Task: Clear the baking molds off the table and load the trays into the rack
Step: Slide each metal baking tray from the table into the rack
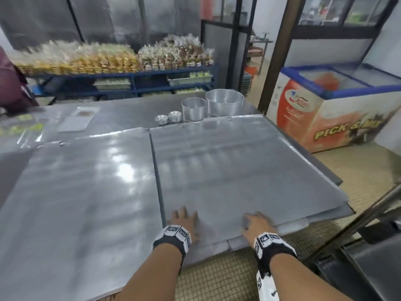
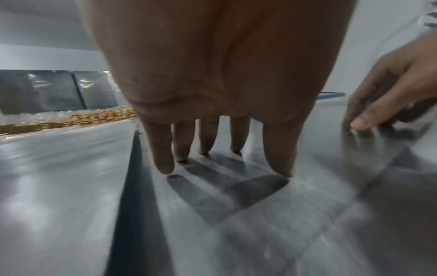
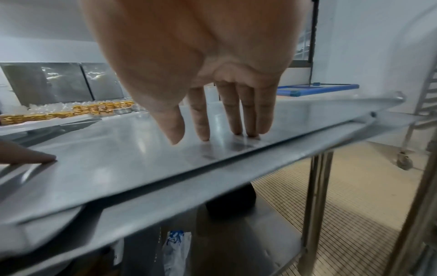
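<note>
Two large flat metal trays lie side by side on the steel table. The right tray (image 1: 227, 166) sits skewed, its near right corner past the table edge (image 1: 288, 227). Beside it lies the left tray (image 1: 82, 192). My left hand (image 1: 184, 220) rests flat, fingers straight, near the right tray's front left (image 2: 236, 205). My right hand (image 1: 257, 221) presses straight fingers on the same tray (image 3: 118, 158) near its front edge. Round metal baking molds stand at the table's far side: a large one (image 1: 224, 103), a medium one (image 1: 193, 109) and small stacked ones (image 1: 168, 118).
A wheeled metal rack (image 3: 423, 104) stands to my right, with its frame (image 1: 368, 216) close to the tray corner. A chest freezer (image 1: 338, 105) is at the back right. Shelves of bagged goods (image 1: 108, 59) line the far wall. Tiled floor lies below.
</note>
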Tool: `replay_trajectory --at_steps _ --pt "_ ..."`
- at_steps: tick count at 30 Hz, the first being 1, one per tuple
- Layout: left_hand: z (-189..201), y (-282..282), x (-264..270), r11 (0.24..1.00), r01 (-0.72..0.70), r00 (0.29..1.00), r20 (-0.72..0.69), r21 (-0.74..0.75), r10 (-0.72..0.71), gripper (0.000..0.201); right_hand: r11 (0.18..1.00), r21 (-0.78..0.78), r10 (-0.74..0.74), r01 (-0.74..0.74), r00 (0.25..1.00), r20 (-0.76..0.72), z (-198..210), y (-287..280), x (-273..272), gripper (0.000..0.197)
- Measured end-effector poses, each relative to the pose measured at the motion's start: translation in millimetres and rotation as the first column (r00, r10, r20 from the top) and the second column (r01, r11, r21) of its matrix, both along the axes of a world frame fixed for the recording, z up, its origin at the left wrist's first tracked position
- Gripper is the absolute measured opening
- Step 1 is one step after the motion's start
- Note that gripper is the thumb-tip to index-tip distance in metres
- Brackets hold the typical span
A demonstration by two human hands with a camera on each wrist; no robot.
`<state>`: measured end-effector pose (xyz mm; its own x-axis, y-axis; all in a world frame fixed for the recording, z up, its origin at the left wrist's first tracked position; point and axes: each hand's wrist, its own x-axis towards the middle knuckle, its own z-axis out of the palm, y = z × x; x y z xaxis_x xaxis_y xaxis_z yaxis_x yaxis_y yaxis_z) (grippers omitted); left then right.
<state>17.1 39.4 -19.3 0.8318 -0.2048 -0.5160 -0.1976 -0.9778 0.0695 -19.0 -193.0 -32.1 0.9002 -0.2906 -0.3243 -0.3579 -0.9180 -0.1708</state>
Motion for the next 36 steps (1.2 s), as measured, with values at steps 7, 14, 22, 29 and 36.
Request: replay_trajectory --at_steps 7,14,22,29,36 --pt "25.4 20.7 21.2 0.963 -0.181 0.971 0.121 -0.201 0.207 0.058 0.996 -0.086 0.011 -0.018 0.996 -0.086 17.8 8.2 45.5 0.038" --pt "8.2 112.2 -1.6 0.693 -0.721 0.693 -0.031 -0.003 0.721 0.083 0.956 0.157 0.268 -0.246 0.953 -0.141 35.3 88.8 74.9 0.017" --pt "31.8 136.9 -42.3 0.737 -0.672 0.737 -0.163 -0.072 0.656 0.076 0.677 0.734 0.193 0.055 0.949 -0.249 1.8 195.9 68.4 0.087" --pt "49.3 160.3 -54.5 0.642 -0.726 0.684 -0.155 -0.246 0.713 0.064 0.885 0.445 0.267 -0.137 0.933 -0.243 27.4 203.5 50.9 0.040" --pt "35.2 219.9 -87.7 0.348 -0.879 0.372 -0.011 -0.327 0.928 0.054 0.912 0.249 0.384 -0.325 0.890 -0.244 2.9 175.0 54.8 0.035"
